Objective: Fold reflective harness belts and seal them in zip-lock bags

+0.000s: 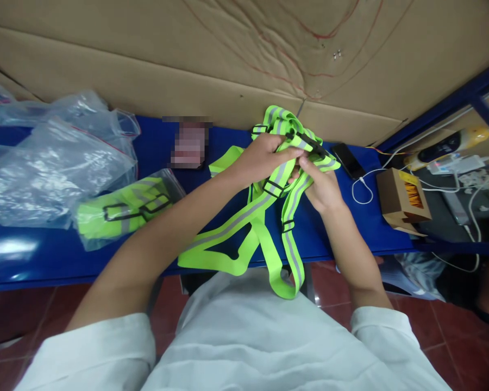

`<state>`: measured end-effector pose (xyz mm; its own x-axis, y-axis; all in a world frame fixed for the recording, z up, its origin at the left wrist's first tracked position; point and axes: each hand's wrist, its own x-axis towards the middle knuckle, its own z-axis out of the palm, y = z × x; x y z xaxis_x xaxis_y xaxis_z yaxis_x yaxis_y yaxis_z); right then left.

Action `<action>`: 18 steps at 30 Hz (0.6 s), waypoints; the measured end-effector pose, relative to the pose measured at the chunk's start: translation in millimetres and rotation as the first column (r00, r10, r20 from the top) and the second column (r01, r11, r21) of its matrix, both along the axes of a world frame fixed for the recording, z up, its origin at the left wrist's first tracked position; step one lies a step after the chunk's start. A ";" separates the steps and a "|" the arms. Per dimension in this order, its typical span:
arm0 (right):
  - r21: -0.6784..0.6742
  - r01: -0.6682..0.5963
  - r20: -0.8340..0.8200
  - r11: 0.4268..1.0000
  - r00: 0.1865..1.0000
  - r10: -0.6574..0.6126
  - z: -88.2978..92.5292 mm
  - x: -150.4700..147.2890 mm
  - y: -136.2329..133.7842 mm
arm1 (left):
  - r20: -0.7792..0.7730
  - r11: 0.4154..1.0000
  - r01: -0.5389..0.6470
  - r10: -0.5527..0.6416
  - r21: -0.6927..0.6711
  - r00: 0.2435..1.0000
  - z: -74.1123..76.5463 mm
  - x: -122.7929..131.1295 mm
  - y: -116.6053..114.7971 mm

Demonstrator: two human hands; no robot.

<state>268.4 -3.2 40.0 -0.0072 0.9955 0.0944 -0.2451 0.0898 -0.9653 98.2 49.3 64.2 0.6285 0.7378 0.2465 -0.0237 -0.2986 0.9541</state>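
A neon-green reflective vest [252, 203], made of straps with grey stripes and black buckles, is bunched near the back of the blue table. Its lower straps spread towards me, and one loop hangs over the front edge. My left hand [267, 155] is closed on the upper straps, thumb pointing right. Close beside it my right hand [321, 184] grips the same bundle, its thumb near the left one. Black buckle parts [309, 142] show just above both hands. Some of the fingers are hidden behind the straps.
Clear plastic bags [57, 163] are heaped on the left of the blue table [20, 255]. A bagged green vest [124, 209] lies before them. Behind are a blurred-out item [189, 144] and cardboard panels. On the right are a phone [348, 160], a white cable and a cardboard box [395, 198].
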 end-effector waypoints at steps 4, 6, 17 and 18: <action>-0.019 -0.031 0.022 0.999 0.999 0.032 4.4 0.0 -2.1 | 0.047 0.983 -0.141 0.148 -0.118 0.988 -8.1 2.0 5.5; -0.015 0.019 0.049 1.000 0.999 -0.018 3.2 -2.9 -3.2 | 0.036 0.966 -0.238 0.243 -0.103 0.969 -10.6 2.7 7.2; 0.113 0.205 0.190 0.972 0.956 -0.223 -10.6 -6.5 -1.1 | -0.072 0.984 -0.176 0.177 0.029 0.982 -8.6 0.6 6.6; 0.074 0.187 0.161 0.980 0.967 -0.196 -13.6 -7.3 0.6 | -0.087 0.984 -0.176 0.176 0.009 0.980 -9.3 0.8 6.0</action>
<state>261.0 -2.7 26.5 0.1626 0.9727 0.1654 -0.0545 0.1763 -0.9828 99.0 55.3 54.9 0.5076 0.8387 0.1973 0.1129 -0.2917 0.9498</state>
